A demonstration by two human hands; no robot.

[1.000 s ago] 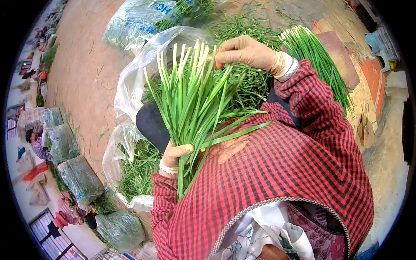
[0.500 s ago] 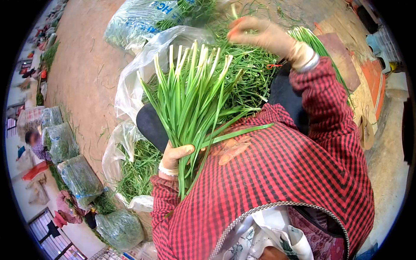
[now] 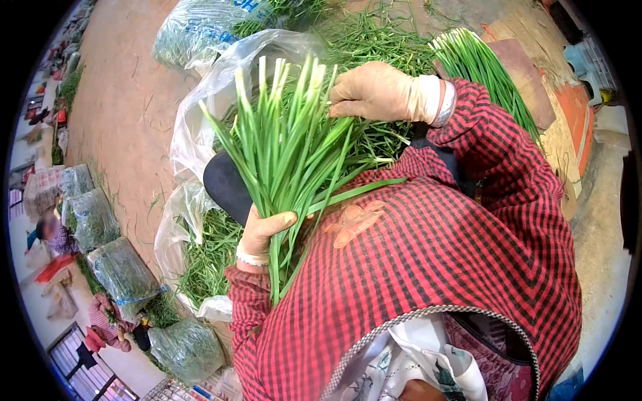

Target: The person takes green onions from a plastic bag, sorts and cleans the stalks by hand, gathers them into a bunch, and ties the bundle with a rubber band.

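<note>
My left hand (image 3: 264, 230), in a thin pale glove, is wrapped round the leafy lower part of a bunch of garlic chives (image 3: 284, 147). The bunch fans out with its white stem ends pointing away from me. At its right edge, my gloved right hand (image 3: 378, 92) has its fingers pinched together on a stalk near the white ends; the fingertips are partly hidden. Loose garlic chives (image 3: 384, 40) lie heaped beyond and beneath both hands. A neat bundle of garlic chives (image 3: 485, 77) rests to the right, white ends away from me.
An open clear plastic bag (image 3: 190, 127) lies left of my knee, with more greens (image 3: 214, 257) in it. Another printed bag (image 3: 200, 33) stands at the far left. Packed bags (image 3: 124, 274) line the left side, near other people (image 3: 103, 317). A board (image 3: 525, 80) lies right.
My right hand has come down and toward me from above the heap to the right edge of the bunch. My left hand keeps its hold, shifted slightly in view.
</note>
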